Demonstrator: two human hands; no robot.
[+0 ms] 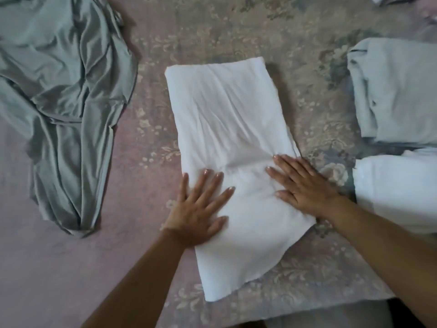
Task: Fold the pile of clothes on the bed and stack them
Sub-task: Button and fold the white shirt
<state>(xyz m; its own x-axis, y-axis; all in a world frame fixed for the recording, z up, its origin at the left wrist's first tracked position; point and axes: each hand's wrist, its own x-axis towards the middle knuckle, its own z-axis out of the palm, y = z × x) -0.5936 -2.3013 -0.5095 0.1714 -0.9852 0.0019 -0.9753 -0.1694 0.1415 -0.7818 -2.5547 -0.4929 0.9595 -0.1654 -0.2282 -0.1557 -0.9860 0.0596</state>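
grey-green garment [63, 102]: lies unfolded and rumpled at far left on the bed, well apart from the hands. Looks thin, limp and a little slick, so it would likely slide and sag; best taken at the shoulders or hem corners.
left hand [201, 207]: fingers spread and flat, pressing the near-left part of the white garment.
white garment [227, 119]: centre of the bed, folded into a long strip running near to far. Soft, light, creases easily; for the next fold, the near corners look like the place to pinch.
right hand [305, 183]: fingers straight, close together, pressing the strip's right edge.
folded pale blue garment [397, 91]: far right.
folded white garment [399, 192]: near right, just beside the blue one.
bedspread [236, 31]: floral, pinkish, soft and yielding, so folds need pressing flat.
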